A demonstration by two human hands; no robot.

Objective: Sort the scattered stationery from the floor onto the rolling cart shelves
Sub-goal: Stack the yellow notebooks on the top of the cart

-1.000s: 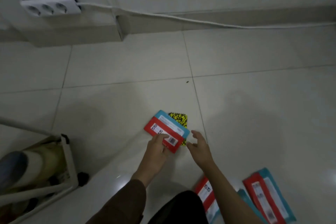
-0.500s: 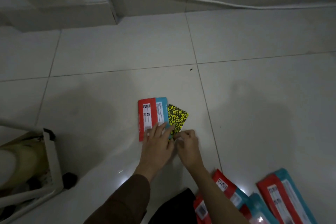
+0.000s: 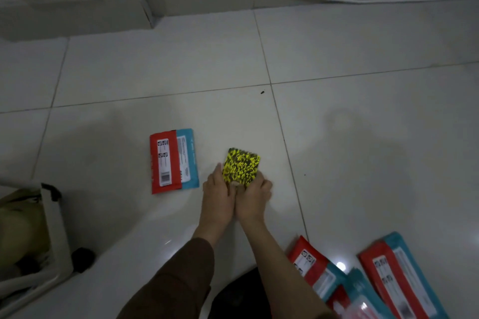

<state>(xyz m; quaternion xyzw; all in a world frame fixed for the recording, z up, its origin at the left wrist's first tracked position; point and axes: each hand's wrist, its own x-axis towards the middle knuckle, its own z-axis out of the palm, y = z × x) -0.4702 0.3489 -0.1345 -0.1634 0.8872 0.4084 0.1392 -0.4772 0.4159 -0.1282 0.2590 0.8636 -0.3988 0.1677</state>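
While both hands – left hand point(image 3: 217, 198) & right hand point(image 3: 252, 198) – pinch yellow-black card point(image 3: 241, 167)

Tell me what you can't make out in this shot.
- Head view: the yellow pad's near edge, covered by both hands.
- Print on the red-and-blue packet: too small to read.
- Cart: cut off by the left edge; its contents are dark and blurred.
- Packets at lower right: cut off by the bottom edge.
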